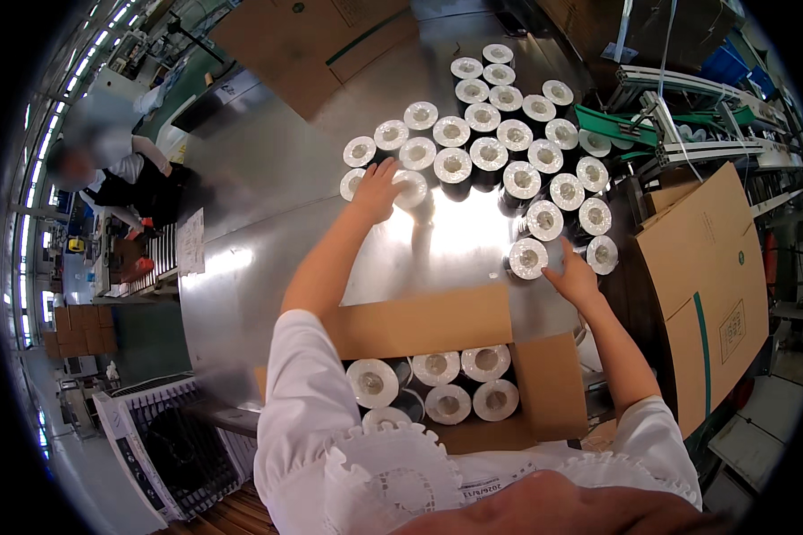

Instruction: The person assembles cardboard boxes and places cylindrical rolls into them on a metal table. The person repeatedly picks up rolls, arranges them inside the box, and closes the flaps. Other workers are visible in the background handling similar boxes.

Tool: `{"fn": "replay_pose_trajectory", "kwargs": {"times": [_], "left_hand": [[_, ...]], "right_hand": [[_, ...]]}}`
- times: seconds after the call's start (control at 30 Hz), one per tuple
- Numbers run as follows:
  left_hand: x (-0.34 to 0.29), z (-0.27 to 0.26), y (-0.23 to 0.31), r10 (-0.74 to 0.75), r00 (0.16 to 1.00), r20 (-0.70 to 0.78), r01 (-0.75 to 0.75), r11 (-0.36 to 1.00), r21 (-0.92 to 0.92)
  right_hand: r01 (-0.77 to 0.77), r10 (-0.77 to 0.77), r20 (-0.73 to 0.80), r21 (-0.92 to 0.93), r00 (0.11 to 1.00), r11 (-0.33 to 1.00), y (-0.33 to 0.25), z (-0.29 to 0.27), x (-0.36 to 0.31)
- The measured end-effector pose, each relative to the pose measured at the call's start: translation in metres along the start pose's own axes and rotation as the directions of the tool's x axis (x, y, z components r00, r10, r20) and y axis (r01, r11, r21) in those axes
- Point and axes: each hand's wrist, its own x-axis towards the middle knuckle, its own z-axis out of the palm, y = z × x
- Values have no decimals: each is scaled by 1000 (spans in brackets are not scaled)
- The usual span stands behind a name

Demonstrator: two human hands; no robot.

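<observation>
Many plastic-wrapped rolls with white tops, dark sides and round cores stand upright on a metal table. My left hand curves round the left side of a slightly blurred roll at the near left of the group. My right hand has its thumb and fingers apart beside a roll at the near right; the thumb is close to its rim. Between my forearms, close to my body, an open cardboard box holds several more such rolls, upright, with a gap among them.
On the right, a large cardboard carton leans beside the table. Behind it is a metal frame with green guides. Flat cardboard lies at the far side. Another person is off to the left, by a roller conveyor.
</observation>
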Motion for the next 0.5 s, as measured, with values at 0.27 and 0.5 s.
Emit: {"fn": "replay_pose_trajectory", "kwargs": {"times": [0.27, 0.5], "left_hand": [[98, 52, -5, 74, 978, 197, -79, 997, 16], [37, 29, 14, -136, 943, 304, 164, 984, -69]], "right_hand": [[6, -32, 146, 180, 989, 984, 29, 78, 68], [79, -112, 155, 209, 982, 975, 30, 65, 48]]}}
